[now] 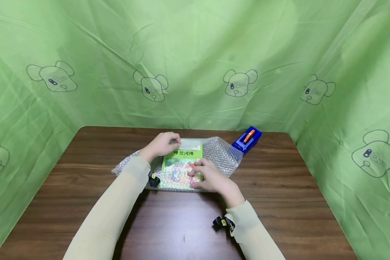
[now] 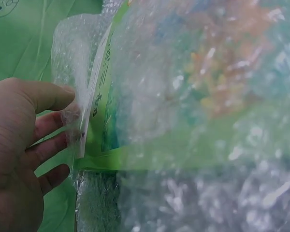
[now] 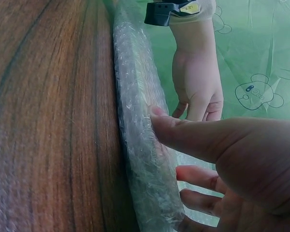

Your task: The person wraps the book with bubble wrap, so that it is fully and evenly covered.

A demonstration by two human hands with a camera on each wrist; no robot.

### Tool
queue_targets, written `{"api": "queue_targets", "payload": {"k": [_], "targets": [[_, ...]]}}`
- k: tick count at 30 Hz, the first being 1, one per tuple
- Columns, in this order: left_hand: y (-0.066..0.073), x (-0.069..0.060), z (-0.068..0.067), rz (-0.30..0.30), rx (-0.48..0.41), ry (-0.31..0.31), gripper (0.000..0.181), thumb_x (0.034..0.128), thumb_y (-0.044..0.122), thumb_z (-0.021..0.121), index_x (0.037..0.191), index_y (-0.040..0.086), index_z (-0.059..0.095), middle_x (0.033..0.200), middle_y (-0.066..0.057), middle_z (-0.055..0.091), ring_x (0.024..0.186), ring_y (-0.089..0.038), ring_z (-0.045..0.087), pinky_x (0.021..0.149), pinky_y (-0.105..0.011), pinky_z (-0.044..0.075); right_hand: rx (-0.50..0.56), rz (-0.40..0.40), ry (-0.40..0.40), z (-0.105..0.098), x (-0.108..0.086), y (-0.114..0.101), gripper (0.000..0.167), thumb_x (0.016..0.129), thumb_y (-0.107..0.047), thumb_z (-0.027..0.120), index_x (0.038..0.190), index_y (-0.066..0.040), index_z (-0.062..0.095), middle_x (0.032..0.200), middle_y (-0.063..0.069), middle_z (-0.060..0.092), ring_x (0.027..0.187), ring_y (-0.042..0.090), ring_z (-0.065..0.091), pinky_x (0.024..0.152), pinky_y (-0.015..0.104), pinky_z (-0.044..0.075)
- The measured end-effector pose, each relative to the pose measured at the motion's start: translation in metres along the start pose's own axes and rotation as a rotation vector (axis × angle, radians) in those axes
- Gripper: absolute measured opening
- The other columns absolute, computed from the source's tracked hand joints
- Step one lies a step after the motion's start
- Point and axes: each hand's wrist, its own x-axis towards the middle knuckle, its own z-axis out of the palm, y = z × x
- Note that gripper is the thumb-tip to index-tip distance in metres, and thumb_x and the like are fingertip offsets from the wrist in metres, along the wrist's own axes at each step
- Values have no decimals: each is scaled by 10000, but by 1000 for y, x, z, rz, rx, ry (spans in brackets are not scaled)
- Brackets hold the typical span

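Note:
A green-covered book [image 1: 182,158] lies on a sheet of bubble wrap [image 1: 218,151], which also covers the lower part of its cover. At the book's top edge, my left hand [image 1: 162,144] pinches the edge of the wrap between thumb and fingers. The left wrist view shows that thumb [image 2: 58,98] on the clear film [image 2: 77,53], with the fingers behind it. My right hand [image 1: 211,176] rests on the wrapped lower right of the cover, fingers spread. Up close, its thumb [image 3: 183,130] touches the folded edge of the wrap [image 3: 140,125].
A blue tape dispenser [image 1: 247,139] with an orange part stands at the back right, against the wrap's corner. The brown wooden table [image 1: 279,202] extends around the book. Green cloth [image 1: 195,47] printed with cartoon heads hangs behind and at both sides.

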Motion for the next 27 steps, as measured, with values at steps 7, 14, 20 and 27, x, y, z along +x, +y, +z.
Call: {"api": "queue_targets", "payload": {"k": [7, 14, 20, 27], "targets": [[-2, 3, -2, 16, 54, -20, 92, 1074, 170, 712, 1003, 172, 771, 1083, -12, 749, 959, -232, 668, 894, -479, 556, 0, 5, -6, -3, 3, 0, 308, 913, -301, 908, 1191, -211, 810, 1493, 118, 583, 1435, 385, 486, 1214, 606, 409], [0, 1, -1, 45, 112, -58, 129, 1055, 148, 732, 936, 185, 765, 1181, -56, 711, 1077, -277, 656, 969, -509, 543, 11, -14, -2, -3, 4, 0, 299, 900, -276, 922, 1168, -197, 816, 1459, 117, 594, 1404, 384, 503, 1215, 580, 406], [8, -5, -3, 70, 122, -89, 105, 1030, 112, 710, 944, 134, 765, 1250, -116, 682, 1198, -338, 632, 1036, -535, 527, 22, -11, -6, -2, 4, 1, 300, 892, -273, 928, 1162, -207, 816, 1455, 97, 592, 1398, 372, 507, 1204, 569, 420], [22, -18, -4, 31, 129, -229, 510, 946, 490, 778, 1322, 150, 727, 1542, -163, 556, 1368, -400, 578, 1140, -617, 487, 14, -7, -4, -3, 5, 2, 299, 871, -266, 945, 1135, -204, 820, 1423, 87, 602, 1369, 357, 522, 1192, 569, 428]]}}
